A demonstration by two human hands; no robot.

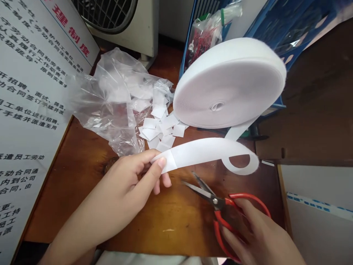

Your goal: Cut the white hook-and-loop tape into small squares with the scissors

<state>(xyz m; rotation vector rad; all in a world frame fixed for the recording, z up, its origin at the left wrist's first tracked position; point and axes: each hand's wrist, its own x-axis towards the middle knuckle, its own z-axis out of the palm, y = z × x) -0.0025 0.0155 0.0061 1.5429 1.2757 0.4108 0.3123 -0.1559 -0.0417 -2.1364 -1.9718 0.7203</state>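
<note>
Tape strip (204,151) end pinched in left hand (132,176); right hand (256,232) grips open scissors (220,206) just below.

On the table (165,217) stands a roll (228,84), a crate (275,25) behind it. Left of the roll lie cut pieces (162,130), then a bag (110,99); before it, a strip (204,151), then scissors (217,202).

Poster (27,110) at L: red "理制度", blk "劳动合同"

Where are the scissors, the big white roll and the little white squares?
scissors (214,200), head view, on the pivot where the blades cross.
big white roll (228,79), head view, on its flat side.
little white squares (164,129), head view, middle of the pile.
</note>
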